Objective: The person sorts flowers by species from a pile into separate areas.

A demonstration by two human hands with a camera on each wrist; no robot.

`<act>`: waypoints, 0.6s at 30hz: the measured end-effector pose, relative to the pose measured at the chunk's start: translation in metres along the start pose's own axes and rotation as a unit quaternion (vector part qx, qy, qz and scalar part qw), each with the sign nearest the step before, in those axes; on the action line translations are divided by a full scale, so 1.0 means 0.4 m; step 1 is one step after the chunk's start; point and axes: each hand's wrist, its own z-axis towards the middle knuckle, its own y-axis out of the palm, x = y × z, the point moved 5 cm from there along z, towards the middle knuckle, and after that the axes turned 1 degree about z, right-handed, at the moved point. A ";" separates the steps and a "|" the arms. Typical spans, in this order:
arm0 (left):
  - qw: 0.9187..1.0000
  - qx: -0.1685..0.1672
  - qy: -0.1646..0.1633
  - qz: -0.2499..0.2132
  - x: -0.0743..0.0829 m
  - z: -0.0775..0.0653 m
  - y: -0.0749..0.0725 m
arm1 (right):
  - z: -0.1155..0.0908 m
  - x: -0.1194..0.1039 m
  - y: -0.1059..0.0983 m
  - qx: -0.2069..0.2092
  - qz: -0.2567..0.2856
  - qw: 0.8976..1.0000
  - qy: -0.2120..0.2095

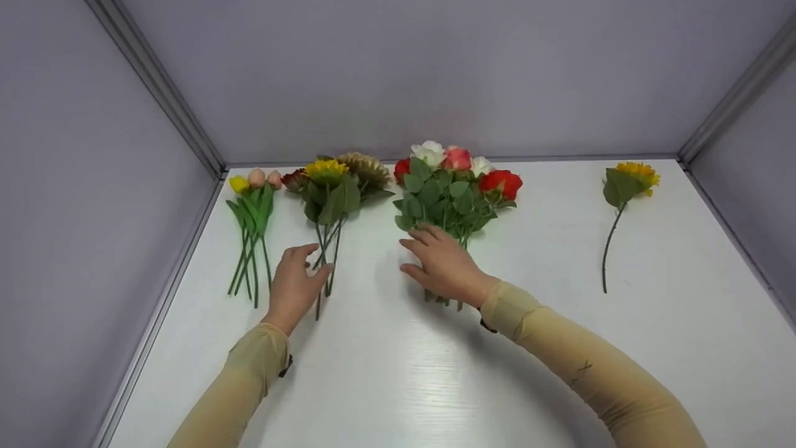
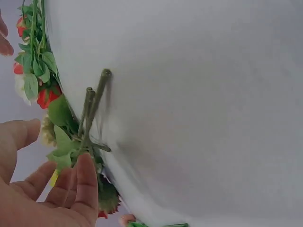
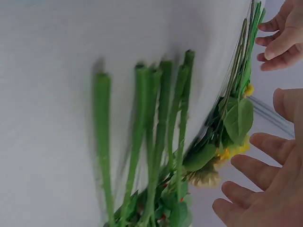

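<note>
My left hand [image 1: 297,286] is at the stems of a mixed bunch with a yellow sunflower [image 1: 326,172], a tan bloom [image 1: 367,170] and a dark red one. Its thumb and fingers are parted and hold nothing; the bunch's stems [image 2: 98,97] extend past the fingertips in the left wrist view. Over the stems of a rose bunch [image 1: 444,193], with red, white and pink heads, hovers my right hand [image 1: 444,264], fingers spread and grasping nothing. In the right wrist view the green rose stems [image 3: 156,118] lie beside that hand.
Left of the mixed bunch lie several tulips [image 1: 254,205], yellow and pale pink. A lone sunflower [image 1: 628,186] with a curved stem lies at the far right. Grey panels [image 1: 423,74] border the white table [image 1: 435,386] at the back and both sides.
</note>
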 end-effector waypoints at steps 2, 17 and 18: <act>0.999 0.005 0.047 0.025 0.039 -0.003 0.015 | -0.015 0.047 -0.021 0.027 0.009 0.999 0.020; 0.879 -0.112 0.391 0.247 0.356 -0.117 0.264 | -0.282 0.531 -0.229 0.170 0.081 0.935 0.299; 0.869 -0.117 0.407 0.255 0.374 -0.125 0.283 | -0.308 0.559 -0.239 0.171 0.089 0.927 0.321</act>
